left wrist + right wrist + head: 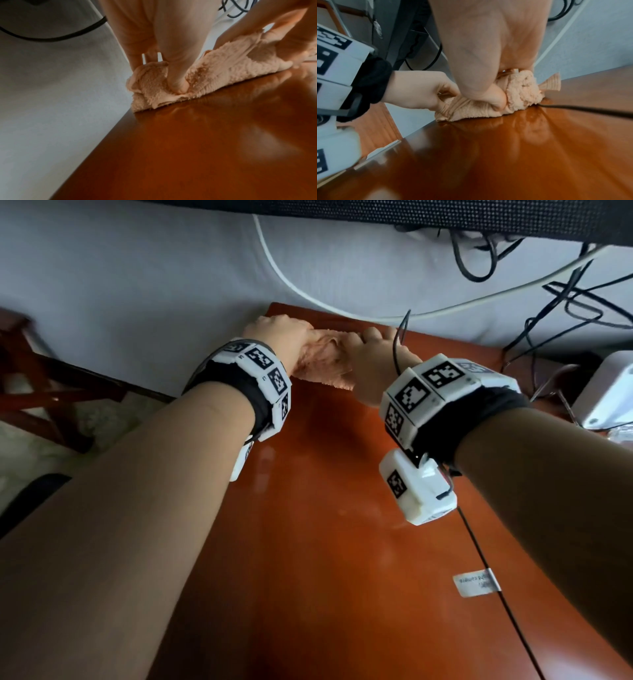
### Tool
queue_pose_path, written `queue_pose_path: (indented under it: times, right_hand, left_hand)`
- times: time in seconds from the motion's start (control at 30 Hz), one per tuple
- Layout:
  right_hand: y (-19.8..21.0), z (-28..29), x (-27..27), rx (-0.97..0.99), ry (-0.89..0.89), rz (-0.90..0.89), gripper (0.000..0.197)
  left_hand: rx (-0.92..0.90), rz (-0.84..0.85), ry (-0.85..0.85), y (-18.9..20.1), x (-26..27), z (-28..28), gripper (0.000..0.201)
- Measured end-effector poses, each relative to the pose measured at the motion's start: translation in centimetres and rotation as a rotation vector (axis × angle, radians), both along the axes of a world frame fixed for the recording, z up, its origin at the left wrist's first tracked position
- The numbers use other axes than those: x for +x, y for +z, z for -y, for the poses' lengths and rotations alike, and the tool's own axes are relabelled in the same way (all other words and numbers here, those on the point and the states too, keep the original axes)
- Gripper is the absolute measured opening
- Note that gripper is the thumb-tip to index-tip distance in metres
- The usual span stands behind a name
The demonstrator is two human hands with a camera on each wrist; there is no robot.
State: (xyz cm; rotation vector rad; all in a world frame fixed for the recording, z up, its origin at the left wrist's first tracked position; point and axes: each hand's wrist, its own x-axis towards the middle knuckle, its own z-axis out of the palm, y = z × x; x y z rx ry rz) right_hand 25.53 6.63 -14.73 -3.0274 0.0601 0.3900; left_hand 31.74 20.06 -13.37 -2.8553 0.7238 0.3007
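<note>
Both hands, left hand point(274, 337) and right hand point(373, 354), fingers curled, gripping towel point(322, 357) on table point(342, 508).

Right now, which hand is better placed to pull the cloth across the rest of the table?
Probably the right hand: it grips the cloth on the side facing most of the table, while the left hand sits at the corner edge.
</note>
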Motion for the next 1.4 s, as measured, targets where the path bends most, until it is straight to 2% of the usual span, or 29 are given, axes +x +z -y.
queue_pose_path:
  times: [0.07, 0.13, 0.27, 0.43, 0.57, 0.77, 0.97, 1.07, 1.23, 1.4]
  right_hand:
    - [-0.5, -0.2, 0.8, 0.045, -0.05, 0.035, 0.055]
    - [0.0, -0.3, 1.2, 0.046, -0.101, 0.022, 0.048]
    - [0.9, 0.0, 0.7, 0.028, -0.08, 0.056, 0.046]
    - [1.0, 0.2, 0.0, 0.054, -0.063, 0.021, 0.056]
    - [0.9, 1.1, -1.3, 0.033, -0.074, 0.035, 0.062]
    - [0.4, 2.8, -3.5, -0.007, -0.085, 0.005, 0.071]
    - [0.2, 4.6, -5.9, 0.006, -0.17, 0.013, 0.06]
    - [0.3, 4.8, -6.9, -0.016, -0.155, -0.011, 0.066]
    - [1.2, 5.3, -8.9, -0.022, -0.157, -0.042, 0.055]
    - [1.8, 5.0, -10.8, 0.041, -0.213, -0.126, 0.06]
  left_hand:
    - [0.007, -0.005, -0.013, 0.2, 0.8, 0.3, 0.043]
    - [-0.018, 0.004, -0.022, 0.3, 1.1, 0.4, 0.042]
    - [-0.047, 0.026, -0.059, 0.4, 1.1, 0.5, 0.043]
    - [-0.031, 0.028, -0.094, 1.0, 0.2, 0.6, 0.068]
    - [-0.016, 0.035, -0.093, 0.7, -1.2, 1.3, 0.076]
    - [-0.055, -0.011, -0.093, 1.2, -3.8, 3.2, 0.076]
    - [-0.048, -0.022, -0.133, 1.4, -5.8, 5.5, 0.071]
    - [-0.037, -0.034, -0.144, 1.4, -6.5, 6.0, 0.07]
    - [-0.009, -0.032, -0.183, 1.6, -8.2, 6.2, 0.064]
    - [0.026, -0.062, -0.197, 2.1, -10.1, 6.1, 0.066]
